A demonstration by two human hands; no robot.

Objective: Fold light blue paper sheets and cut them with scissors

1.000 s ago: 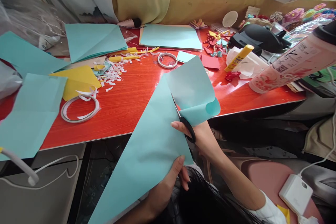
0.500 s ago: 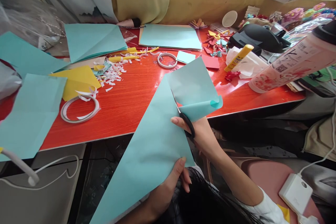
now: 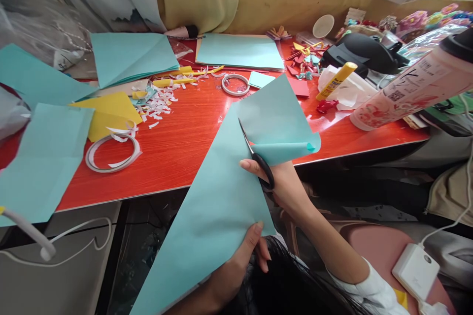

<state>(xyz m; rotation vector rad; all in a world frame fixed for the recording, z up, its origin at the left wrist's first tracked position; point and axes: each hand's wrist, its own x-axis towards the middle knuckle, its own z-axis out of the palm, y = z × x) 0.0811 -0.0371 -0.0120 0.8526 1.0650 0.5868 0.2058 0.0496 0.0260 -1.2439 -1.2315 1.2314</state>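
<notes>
Blue sheet [image 3: 210,206] is pinched at its lower edge by the left hand [image 3: 242,256], thumb on top. Scissors [image 3: 265,172] are clamped in the right hand [image 3: 284,184], blades set in the cut; cut edge of the flap is curled. Sheet's far part is held over the red table [image 3: 173,142]. Farther back, glue stick [image 3: 336,81] and paper stack [image 3: 238,51] are seen.

Red counter [image 3: 177,133] beyond the right hand [image 3: 286,184], pink bottle [image 3: 410,86] and yellow glue stick [image 3: 336,81] ahead to its right, white tape roll [image 3: 107,169] and yellow paper [image 3: 107,113] well to its left, white box [image 3: 416,271] on pink seat [image 3: 373,243] right of it.
</notes>
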